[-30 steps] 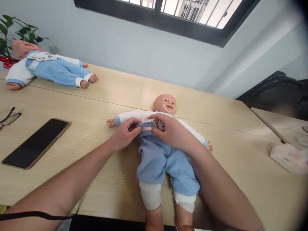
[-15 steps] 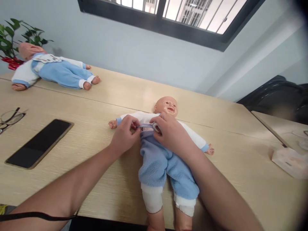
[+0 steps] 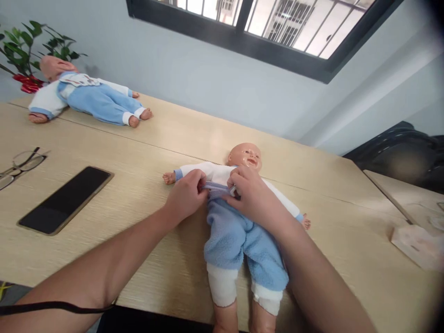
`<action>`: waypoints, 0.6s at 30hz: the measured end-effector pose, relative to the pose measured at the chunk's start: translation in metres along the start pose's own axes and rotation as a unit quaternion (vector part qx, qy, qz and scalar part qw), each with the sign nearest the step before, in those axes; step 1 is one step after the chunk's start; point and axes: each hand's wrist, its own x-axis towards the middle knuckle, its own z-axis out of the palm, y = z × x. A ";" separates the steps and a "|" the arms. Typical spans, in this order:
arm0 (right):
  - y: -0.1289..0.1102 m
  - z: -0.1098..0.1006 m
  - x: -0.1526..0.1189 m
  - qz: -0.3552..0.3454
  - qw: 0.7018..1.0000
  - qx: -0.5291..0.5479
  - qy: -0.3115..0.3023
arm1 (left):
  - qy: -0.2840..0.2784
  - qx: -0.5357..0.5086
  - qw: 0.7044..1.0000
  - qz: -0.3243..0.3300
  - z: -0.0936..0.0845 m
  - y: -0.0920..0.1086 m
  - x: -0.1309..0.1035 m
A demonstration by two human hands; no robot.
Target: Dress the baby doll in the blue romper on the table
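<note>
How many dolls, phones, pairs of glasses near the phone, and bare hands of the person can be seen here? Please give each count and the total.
Dolls: 2 (near doll, far doll)
Phones: 1 (black-screened phone)
Pairs of glasses: 1 (glasses)
Bare hands: 2 (left hand, right hand)
Total: 6

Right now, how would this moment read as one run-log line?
left hand: gripping trouser waistband; right hand: touching waistband; doll: on its back on table; phone, glasses: left of doll; second doll: far left
</note>
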 end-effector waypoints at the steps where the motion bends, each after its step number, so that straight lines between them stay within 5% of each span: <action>1: 0.000 -0.006 -0.002 -0.009 0.999 0.018 -0.025 | 0.005 0.005 1.000 0.002 0.000 0.002 -0.001; 4: 0.003 -0.026 0.001 -0.032 0.991 0.105 -0.075 | 0.013 0.027 0.999 0.013 -0.001 0.009 -0.005; 7: 0.011 -0.032 0.031 -0.022 0.987 0.150 -0.053 | 0.002 0.050 0.998 0.043 -0.004 0.015 -0.007; 10: 0.024 -0.007 0.081 -0.004 0.992 0.102 -0.070 | -0.006 0.066 0.996 0.063 -0.007 0.017 -0.006; 13: 0.030 0.033 0.127 -0.038 0.977 0.036 -0.207 | -0.009 0.084 0.994 0.066 -0.007 0.016 -0.006; 16: 0.025 0.055 0.149 -0.110 0.948 -0.009 -0.297 | -0.015 0.088 0.993 0.072 -0.006 0.013 -0.006; 18: 0.021 0.053 0.149 -0.139 0.946 -0.015 -0.293 | -0.016 0.089 0.993 0.072 -0.005 0.012 -0.006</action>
